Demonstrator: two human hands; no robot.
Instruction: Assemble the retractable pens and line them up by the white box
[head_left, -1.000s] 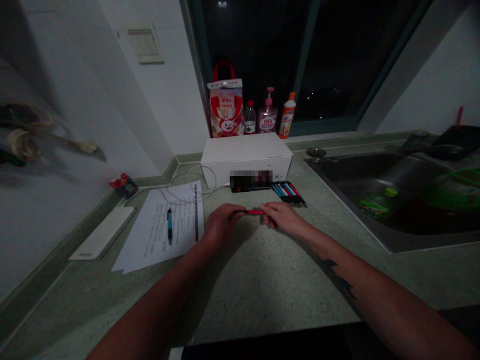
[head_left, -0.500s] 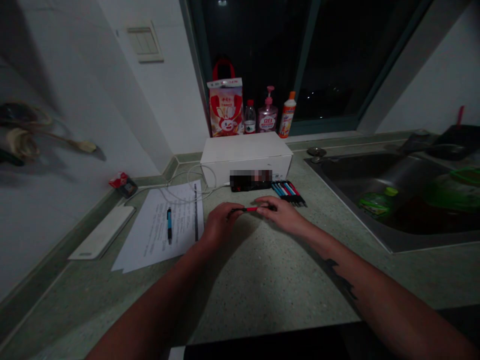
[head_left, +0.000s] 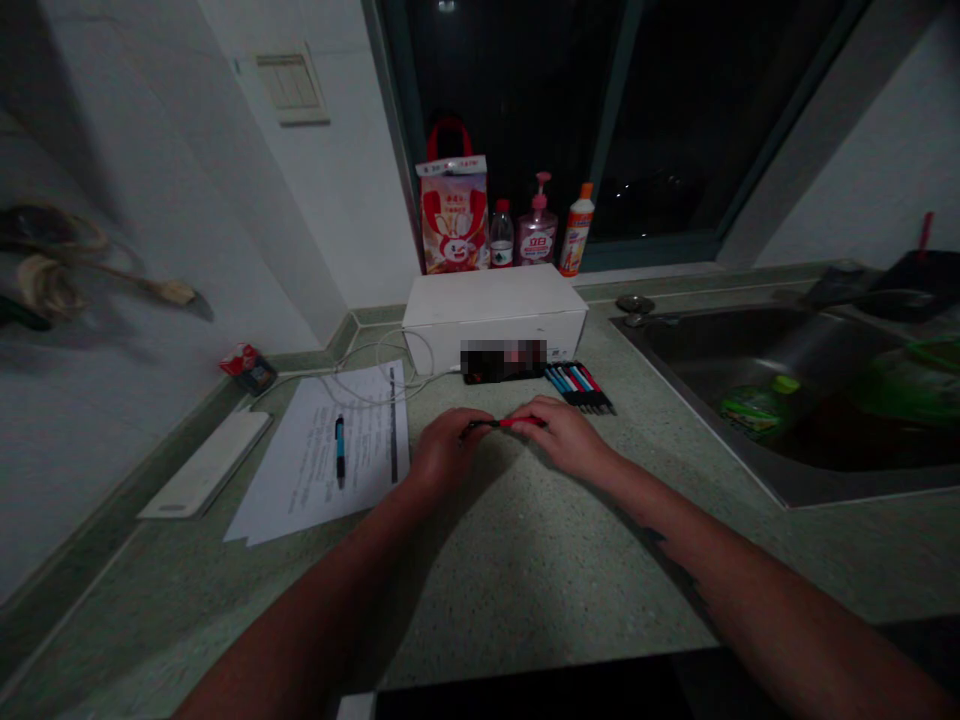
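Observation:
Between my two hands a red and black pen (head_left: 511,422) is held level above the counter. My left hand (head_left: 448,445) pinches its dark end. The fingers of my right hand (head_left: 564,432) close on its red end. Whether the pen is in one piece or in parts I cannot make out. Just beyond my right hand lies a row of several blue, white and red pens (head_left: 579,387). A blue and black pen (head_left: 340,450) rests on printed sheets (head_left: 300,500), left of my left hand.
A phone (head_left: 499,365) with a white cable leans against a white box (head_left: 487,300). Bottles (head_left: 537,240) and a red bag (head_left: 454,220) stand behind. A sink (head_left: 780,495) is on the right, a white board (head_left: 206,465) on the left.
My right hand has shifted its grip on the red and black pen; more of the red part now shows at its fingers. The view has moved slightly.

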